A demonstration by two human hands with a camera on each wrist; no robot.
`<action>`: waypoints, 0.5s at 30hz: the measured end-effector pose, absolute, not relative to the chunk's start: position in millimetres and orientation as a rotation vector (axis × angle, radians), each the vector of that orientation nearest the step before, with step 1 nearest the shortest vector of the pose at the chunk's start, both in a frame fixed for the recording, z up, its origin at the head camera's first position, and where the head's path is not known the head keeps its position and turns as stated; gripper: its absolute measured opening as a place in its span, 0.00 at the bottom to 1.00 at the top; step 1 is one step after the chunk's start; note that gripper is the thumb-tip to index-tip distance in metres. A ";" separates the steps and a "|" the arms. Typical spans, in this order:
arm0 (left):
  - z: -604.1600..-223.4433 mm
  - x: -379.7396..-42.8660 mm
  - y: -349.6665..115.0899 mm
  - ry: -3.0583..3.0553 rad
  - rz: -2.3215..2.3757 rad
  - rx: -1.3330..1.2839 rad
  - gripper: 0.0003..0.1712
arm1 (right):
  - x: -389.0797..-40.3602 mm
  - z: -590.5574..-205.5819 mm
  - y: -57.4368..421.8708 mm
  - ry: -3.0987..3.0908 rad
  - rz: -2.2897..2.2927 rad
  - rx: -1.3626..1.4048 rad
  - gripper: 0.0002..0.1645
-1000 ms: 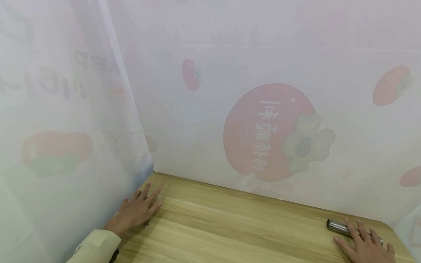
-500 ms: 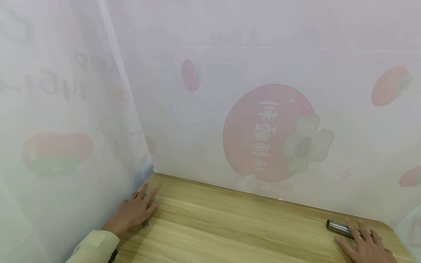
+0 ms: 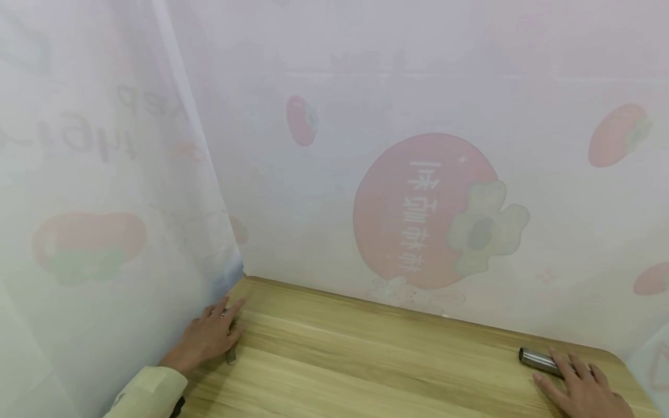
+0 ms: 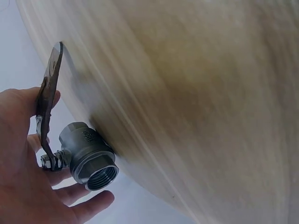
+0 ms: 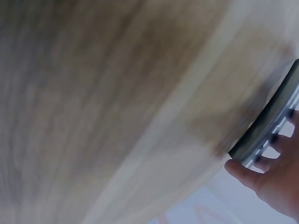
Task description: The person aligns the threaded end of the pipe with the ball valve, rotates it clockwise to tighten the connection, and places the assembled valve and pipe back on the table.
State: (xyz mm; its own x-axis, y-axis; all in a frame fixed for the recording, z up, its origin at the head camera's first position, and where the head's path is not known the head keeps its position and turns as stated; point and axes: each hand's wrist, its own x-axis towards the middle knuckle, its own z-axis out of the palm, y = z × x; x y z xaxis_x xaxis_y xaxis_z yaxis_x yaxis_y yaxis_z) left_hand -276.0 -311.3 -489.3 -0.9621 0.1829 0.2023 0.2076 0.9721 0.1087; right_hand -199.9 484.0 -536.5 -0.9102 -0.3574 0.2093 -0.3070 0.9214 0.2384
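Observation:
My left hand (image 3: 206, 338) reaches over a metal ball valve (image 4: 86, 151) near the left edge of the wooden table, its fingers spread and mostly straight. The valve has a threaded opening and a long flat lever (image 4: 48, 88). From the head, the hand hides most of it, and only the lever's end (image 3: 231, 356) peeks out below. At the table's right side, the fingers of my right hand (image 3: 587, 388) rest loosely across a shiny metal pipe (image 3: 538, 361). The pipe (image 5: 268, 119) lies on the table, its left end sticking out past the fingers.
The wood-grain table (image 3: 366, 348) has rounded corners. Behind it hangs a pale curtain (image 3: 313, 191) printed with a large red fruit, and another curtain (image 3: 94, 180) closes in the left side. A cream sleeve (image 3: 148, 390) covers the left forearm.
My left hand has drawn slightly back to the lower left, with its fingers less spread, baring more of the lever's end. The right hand has shifted a touch rightward; the pipe stays put.

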 end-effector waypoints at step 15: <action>-486.7 -280.5 -316.4 -3.000 -0.310 -0.229 0.43 | -204.6 -533.8 497.4 -2.587 -0.503 0.751 0.62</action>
State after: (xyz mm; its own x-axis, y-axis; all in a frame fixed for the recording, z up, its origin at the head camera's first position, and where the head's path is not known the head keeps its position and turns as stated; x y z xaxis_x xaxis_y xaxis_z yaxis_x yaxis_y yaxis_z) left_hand -280.5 -316.4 -486.7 -0.9818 0.1375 0.1311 0.1614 0.9676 0.1940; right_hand -204.6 497.4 -533.8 -0.7763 -0.5684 0.2726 -0.4248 0.7912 0.4399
